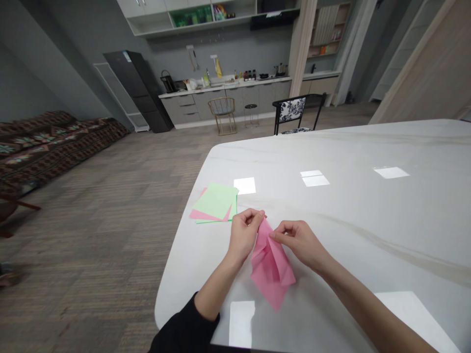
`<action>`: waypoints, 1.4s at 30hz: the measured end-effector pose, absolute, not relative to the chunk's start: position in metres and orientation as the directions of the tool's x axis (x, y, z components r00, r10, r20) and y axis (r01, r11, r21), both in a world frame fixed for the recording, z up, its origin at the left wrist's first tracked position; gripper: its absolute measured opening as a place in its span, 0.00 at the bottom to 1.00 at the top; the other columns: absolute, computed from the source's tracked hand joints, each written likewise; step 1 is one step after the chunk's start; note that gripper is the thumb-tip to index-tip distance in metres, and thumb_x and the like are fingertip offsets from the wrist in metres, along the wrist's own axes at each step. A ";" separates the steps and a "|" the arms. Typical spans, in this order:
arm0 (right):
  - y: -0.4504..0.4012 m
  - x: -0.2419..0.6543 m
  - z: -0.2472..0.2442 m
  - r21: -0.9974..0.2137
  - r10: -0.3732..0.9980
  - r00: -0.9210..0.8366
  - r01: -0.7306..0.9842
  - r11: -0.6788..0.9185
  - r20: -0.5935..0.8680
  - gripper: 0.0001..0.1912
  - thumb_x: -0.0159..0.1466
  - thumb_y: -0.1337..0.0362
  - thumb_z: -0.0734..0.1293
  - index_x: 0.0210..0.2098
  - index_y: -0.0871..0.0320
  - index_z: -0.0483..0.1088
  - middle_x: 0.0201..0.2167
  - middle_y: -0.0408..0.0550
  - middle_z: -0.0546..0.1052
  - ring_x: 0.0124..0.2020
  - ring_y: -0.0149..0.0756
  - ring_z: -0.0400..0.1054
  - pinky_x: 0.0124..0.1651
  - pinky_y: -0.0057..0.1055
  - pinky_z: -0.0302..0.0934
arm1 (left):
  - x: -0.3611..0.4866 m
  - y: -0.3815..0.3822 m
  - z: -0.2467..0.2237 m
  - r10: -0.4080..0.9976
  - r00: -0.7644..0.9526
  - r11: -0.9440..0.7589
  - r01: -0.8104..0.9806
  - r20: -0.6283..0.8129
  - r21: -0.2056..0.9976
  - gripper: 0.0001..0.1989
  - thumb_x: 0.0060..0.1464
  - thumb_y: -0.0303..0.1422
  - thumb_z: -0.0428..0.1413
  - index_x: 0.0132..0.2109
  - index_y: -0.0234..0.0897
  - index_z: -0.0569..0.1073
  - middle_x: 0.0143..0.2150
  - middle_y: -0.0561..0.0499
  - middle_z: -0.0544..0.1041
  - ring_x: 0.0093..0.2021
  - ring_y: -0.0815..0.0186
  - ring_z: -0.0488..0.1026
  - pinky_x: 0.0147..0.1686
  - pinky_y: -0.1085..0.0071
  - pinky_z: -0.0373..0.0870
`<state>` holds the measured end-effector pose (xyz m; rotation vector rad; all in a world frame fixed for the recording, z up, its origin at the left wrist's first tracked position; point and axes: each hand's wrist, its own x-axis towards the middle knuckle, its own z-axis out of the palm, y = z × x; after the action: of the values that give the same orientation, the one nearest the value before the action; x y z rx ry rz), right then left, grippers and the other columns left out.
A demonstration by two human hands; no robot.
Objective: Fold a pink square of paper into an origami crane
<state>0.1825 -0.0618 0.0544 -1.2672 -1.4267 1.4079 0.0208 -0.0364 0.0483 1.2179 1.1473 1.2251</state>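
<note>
Two pinches on one folded sheet of pink paper point(271, 274): left hand point(245, 233) closed on its narrow upper tip, thumb and fingers together, right hand point(299, 241) grasping the same tip from the other side, fingertips just beside the left hand's. Below the pinches, the sheet's wider creased end hanging over a white marble tabletop point(368, 245) (contact with the stone hard to tell from this angle). Black sleeve point(184, 326) around the left forearm; right forearm bare. Near the left hand but not touching it, a loose stack of pale green and pink paper sheets point(215, 203) on the marble. Farther off, past the table's edge, a black-and-white patterned chair point(294, 110), a gold-framed chair point(222, 113), a long kitchen counter point(224, 89) and a dark refrigerator point(138, 90), with a patterned sofa point(47, 142) along the left.
</note>
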 end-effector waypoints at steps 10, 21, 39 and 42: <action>-0.056 0.195 0.057 -0.994 0.969 -0.224 0.032 -0.103 -0.108 0.15 0.60 0.55 0.68 0.23 0.60 0.70 0.23 0.43 0.71 0.27 0.32 0.62 0.33 0.31 0.56 | 0.011 -0.034 0.060 0.952 0.289 0.113 -0.045 -0.095 0.993 0.13 0.47 0.39 0.62 0.25 0.32 0.75 0.23 0.51 0.72 0.25 0.70 0.65 0.28 0.72 0.60; -0.056 0.195 0.055 -0.991 0.967 -0.226 0.088 -0.101 -0.118 0.13 0.57 0.57 0.69 0.21 0.59 0.72 0.22 0.42 0.71 0.27 0.32 0.62 0.34 0.31 0.55 | 0.012 -0.037 0.060 0.934 0.350 0.079 0.004 -0.075 0.997 0.14 0.48 0.40 0.61 0.25 0.32 0.75 0.22 0.52 0.68 0.24 0.70 0.63 0.27 0.72 0.58; -0.057 0.193 0.051 -0.984 0.987 -0.124 0.158 -0.083 -0.104 0.15 0.55 0.57 0.70 0.18 0.58 0.68 0.18 0.40 0.68 0.23 0.31 0.60 0.29 0.31 0.53 | 0.018 -0.040 0.050 0.950 0.305 0.050 0.078 -0.072 0.996 0.23 0.47 0.46 0.61 0.19 0.34 0.63 0.20 0.57 0.53 0.23 0.73 0.50 0.24 0.71 0.44; -0.057 0.193 0.050 -0.981 0.986 -0.129 0.174 -0.084 -0.107 0.15 0.55 0.56 0.70 0.18 0.58 0.68 0.18 0.40 0.68 0.23 0.31 0.60 0.29 0.31 0.52 | 0.019 -0.040 0.048 0.949 0.306 0.055 0.077 -0.076 0.995 0.22 0.47 0.45 0.61 0.19 0.34 0.65 0.19 0.57 0.54 0.23 0.73 0.50 0.24 0.71 0.45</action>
<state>0.1930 -0.0569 0.0502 -1.3387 -1.3923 1.2996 0.0189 -0.0402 0.0484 1.3410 1.0531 0.8953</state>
